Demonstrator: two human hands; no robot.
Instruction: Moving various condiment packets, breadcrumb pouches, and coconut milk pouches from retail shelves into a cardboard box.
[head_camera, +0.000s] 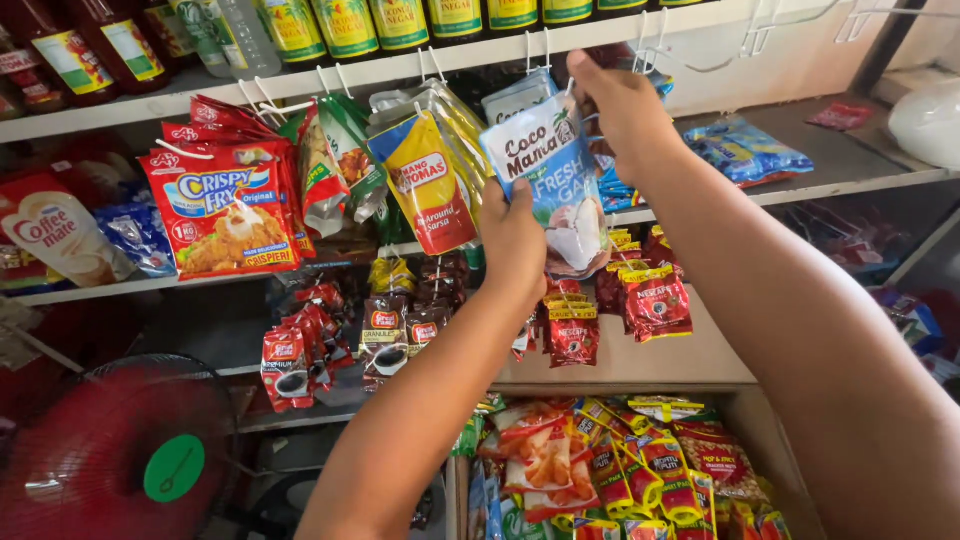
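A light blue and white pouch (552, 175) hangs from a white wire hook (540, 50) on the shelf edge. My left hand (512, 240) grips the pouch's lower left edge, thumb in front. My right hand (622, 105) is raised at the pouch's top right corner, fingers pinched near the hook. More pouches of the same kind hang behind it.
Yellow sauce pouches (430, 180), green packets (335, 160) and red breading mix packets (225, 205) hang on neighbouring hooks to the left. Bottles (345, 25) line the top shelf. Strips of red coffee sachets (650, 295) hang below. A red fan (110, 450) stands at lower left; a bin of snack sachets (620, 470) sits below.
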